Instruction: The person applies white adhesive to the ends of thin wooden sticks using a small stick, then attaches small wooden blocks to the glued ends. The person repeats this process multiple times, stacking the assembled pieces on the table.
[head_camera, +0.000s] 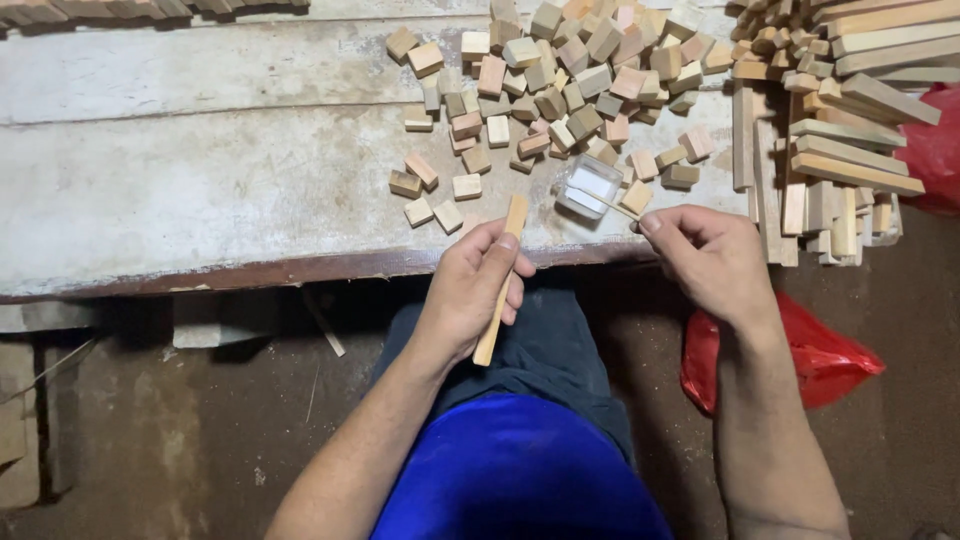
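Down at the near edge of the table (200, 190), the left hand (468, 292) grips a thin wooden stick (501, 280), likely light and stiff, around its middle, while the right hand (712, 262) pinches a slender applicator (605, 203) dipped into a small glue tub (588, 186).

The left half of the workbench (180, 170) lies bare right to its front edge, so a hand can pass there. Toward the far right corner small wooden blocks (560, 80) crowd the top, a small glue tub (588, 186) stands near the front edge, and stacked wooden strips (840, 130) wall off the right edge.
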